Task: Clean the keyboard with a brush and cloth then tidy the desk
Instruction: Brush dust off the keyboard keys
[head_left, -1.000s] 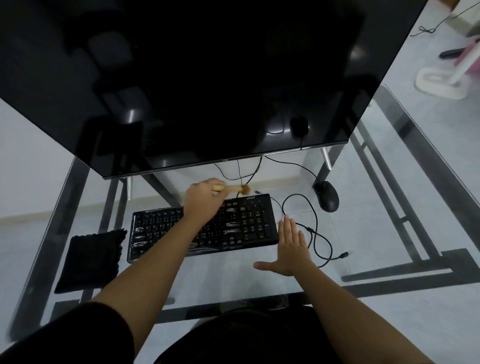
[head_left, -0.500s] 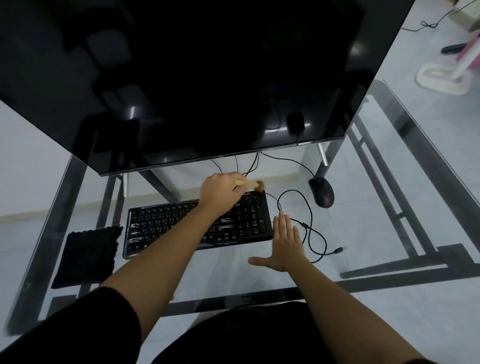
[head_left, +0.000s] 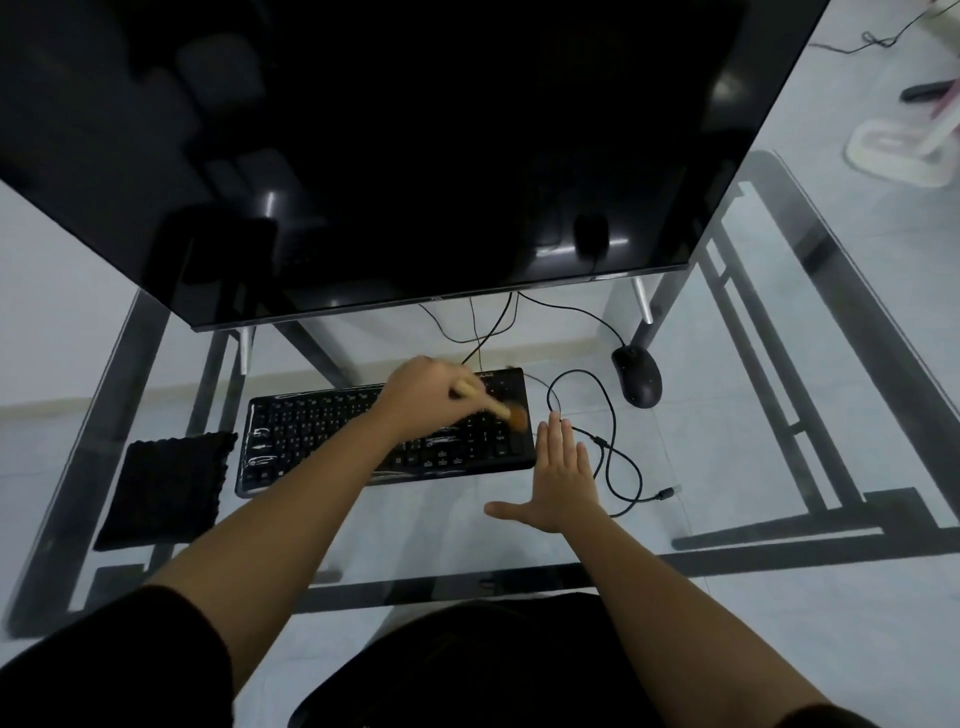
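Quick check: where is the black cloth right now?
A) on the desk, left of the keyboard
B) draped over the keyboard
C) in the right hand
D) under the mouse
A: the black cloth lies flat on the glass desk beside the keyboard's left end.

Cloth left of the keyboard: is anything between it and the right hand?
Yes. The keyboard and the left forearm, left hand gripping the brush, lie between the right hand, flat on the glass, and the cloth.
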